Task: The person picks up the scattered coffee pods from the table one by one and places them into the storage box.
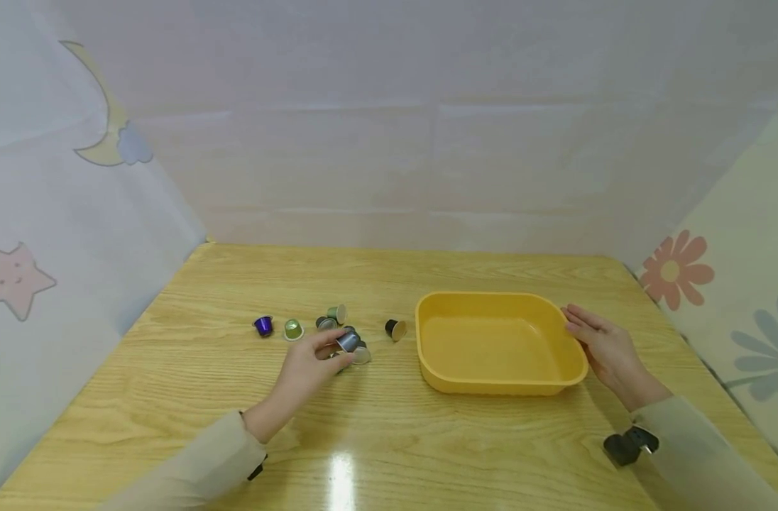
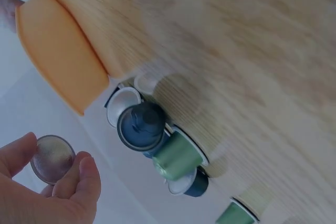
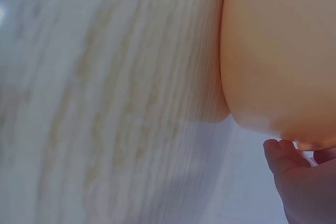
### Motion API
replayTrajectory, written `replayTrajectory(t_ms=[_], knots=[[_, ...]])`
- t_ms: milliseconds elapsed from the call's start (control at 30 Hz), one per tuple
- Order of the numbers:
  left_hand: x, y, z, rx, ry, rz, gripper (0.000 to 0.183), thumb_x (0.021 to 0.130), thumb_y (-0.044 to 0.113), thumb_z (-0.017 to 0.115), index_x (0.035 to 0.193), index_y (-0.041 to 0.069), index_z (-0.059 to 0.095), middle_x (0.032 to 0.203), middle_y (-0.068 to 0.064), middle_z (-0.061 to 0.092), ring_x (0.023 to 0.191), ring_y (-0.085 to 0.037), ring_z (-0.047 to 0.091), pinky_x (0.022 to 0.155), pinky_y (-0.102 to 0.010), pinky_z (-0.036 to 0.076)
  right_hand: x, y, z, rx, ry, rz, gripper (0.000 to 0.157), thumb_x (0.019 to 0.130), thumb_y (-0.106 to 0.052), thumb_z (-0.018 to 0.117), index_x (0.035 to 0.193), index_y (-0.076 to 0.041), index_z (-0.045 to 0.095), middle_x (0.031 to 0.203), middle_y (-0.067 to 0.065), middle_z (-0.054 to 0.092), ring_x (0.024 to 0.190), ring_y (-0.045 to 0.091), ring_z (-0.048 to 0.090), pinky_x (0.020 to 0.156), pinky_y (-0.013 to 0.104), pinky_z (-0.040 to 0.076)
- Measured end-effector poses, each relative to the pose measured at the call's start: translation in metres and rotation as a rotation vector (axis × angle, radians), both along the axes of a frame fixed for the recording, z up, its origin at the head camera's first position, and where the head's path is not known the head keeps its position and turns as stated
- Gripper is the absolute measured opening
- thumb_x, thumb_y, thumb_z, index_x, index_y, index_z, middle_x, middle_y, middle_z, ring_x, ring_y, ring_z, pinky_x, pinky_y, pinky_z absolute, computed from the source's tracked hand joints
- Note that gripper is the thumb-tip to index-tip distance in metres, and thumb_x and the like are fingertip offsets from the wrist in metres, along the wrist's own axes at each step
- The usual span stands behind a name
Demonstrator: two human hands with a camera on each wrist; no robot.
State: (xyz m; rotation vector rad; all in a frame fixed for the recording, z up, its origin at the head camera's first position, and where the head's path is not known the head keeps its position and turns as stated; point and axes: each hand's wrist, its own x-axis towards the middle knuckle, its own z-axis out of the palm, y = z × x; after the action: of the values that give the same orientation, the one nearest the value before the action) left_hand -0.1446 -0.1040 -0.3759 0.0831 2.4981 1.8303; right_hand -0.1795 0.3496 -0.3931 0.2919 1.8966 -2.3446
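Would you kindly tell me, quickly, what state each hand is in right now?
Left hand: holding a blue-grey capsule.
Right hand: open, touching the yellow tub at its right end.

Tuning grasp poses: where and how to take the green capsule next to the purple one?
Pinch the green capsule low on its tapered sides, just above the flared rim, probably from straight above: it stands rim-down, clear of the purple capsule, and the rim should limit slipping.

From where I stood, no text, label, brand, number or sign could be read on the small capsules (image 1: 263, 326), on the yellow tray (image 1: 488, 351), on the worktop (image 1: 191, 390) or on the pale printed sheeting (image 1: 338, 156) around it.
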Motion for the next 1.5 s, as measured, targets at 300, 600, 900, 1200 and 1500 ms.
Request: replayTrajectory(t_ms=[300, 600, 900, 1200, 1500], knots=[[0.002, 0.016, 0.001, 0.069, 0.040, -0.051, 0.042, 0.084, -0.003, 0.073, 0.124, -0.010, 0.060, 0.116, -0.022, 0.062, 0.105, -0.035, 0.065, 0.080, -0.030, 0.057, 0.001, -0.001, 0.001, -0.002, 0.003, -0.008, 0.082, 0.092, -0.012, 0.068, 0.152, 0.000, 0.013, 0.099, -0.024, 0.065, 0.091, -0.010, 0.061, 0.079, 0.013, 0.052], [0.001, 0.033, 0.002, 0.088, 0.057, -0.105, 0.042, 0.084, -0.001, 0.074, 0.123, -0.009, 0.061, 0.113, -0.020, 0.066, 0.103, -0.032, 0.066, 0.079, -0.027, 0.056, 0.001, 0.000, 0.001, 0.024, -0.007, 0.001, 0.079, 0.094, -0.013, 0.065, 0.152, -0.001, 0.013, 0.110, -0.022, 0.063, 0.096, -0.010, 0.060, 0.081, 0.013, 0.051], [0.000, 0.043, 0.000, 0.135, 0.031, -0.171, 0.043, 0.086, -0.002, 0.072, 0.126, -0.010, 0.059, 0.123, -0.022, 0.060, 0.111, -0.034, 0.062, 0.084, -0.030, 0.055, 0.000, -0.001, 0.001, 0.063, -0.010, 0.011, 0.078, 0.096, -0.014, 0.063, 0.153, 0.000, 0.012, 0.130, -0.015, 0.053, 0.096, -0.011, 0.060, 0.083, 0.012, 0.050], [-0.003, 0.052, 0.004, 0.046, 0.043, -0.220, 0.044, 0.087, 0.005, 0.073, 0.128, -0.004, 0.060, 0.122, -0.020, 0.062, 0.107, -0.030, 0.063, 0.081, -0.027, 0.056, 0.000, -0.001, 0.002, 0.055, -0.013, 0.009, 0.079, 0.095, -0.013, 0.064, 0.153, 0.000, 0.012, 0.131, -0.015, 0.053, 0.094, -0.012, 0.060, 0.081, 0.012, 0.050], [-0.009, 0.062, 0.006, 0.004, 0.091, -0.309, 0.046, 0.088, 0.009, 0.073, 0.130, -0.001, 0.059, 0.128, -0.017, 0.060, 0.114, -0.029, 0.061, 0.088, -0.030, 0.054, 0.001, -0.002, 0.003, 0.098, -0.031, 0.002, 0.077, 0.096, -0.015, 0.063, 0.153, -0.001, 0.014, 0.156, 0.006, 0.018, 0.093, -0.014, 0.059, 0.082, 0.012, 0.050]])
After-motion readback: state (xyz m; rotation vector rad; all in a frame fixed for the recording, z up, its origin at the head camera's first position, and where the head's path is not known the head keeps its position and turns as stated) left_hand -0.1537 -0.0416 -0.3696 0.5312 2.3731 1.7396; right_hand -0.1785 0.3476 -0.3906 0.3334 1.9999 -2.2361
